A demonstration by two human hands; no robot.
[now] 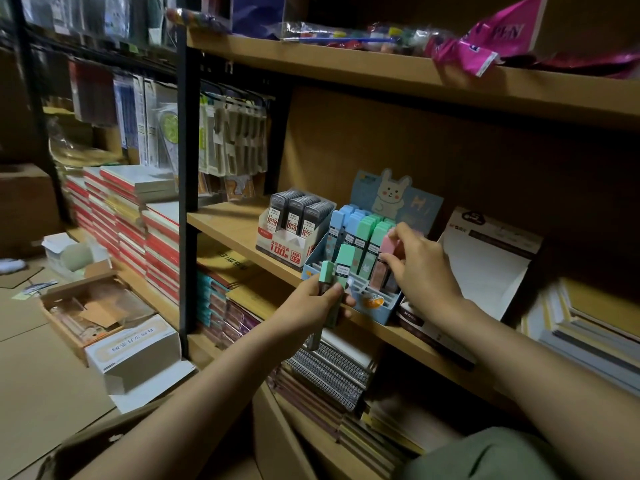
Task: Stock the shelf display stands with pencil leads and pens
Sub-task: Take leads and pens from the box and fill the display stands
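A blue display stand [375,308] with a rabbit card at its back stands on the middle shelf [225,223]. It holds blue and green pencil lead cases in slots. My left hand [318,303] grips a few green lead cases [334,271] just in front of the stand. My right hand [420,263] pinches a pink lead case [388,244] that sits upright in a slot on the stand's right side. Left of it stands a white and red display box [285,245] filled with dark lead cases.
A white open display box [485,268] stands right of the blue stand. Notebooks fill the shelf below. Stacked red-edged pads sit at the left, with open cardboard boxes [100,310] on the floor. The upper shelf carries paint sets and a pink pen bag [498,39].
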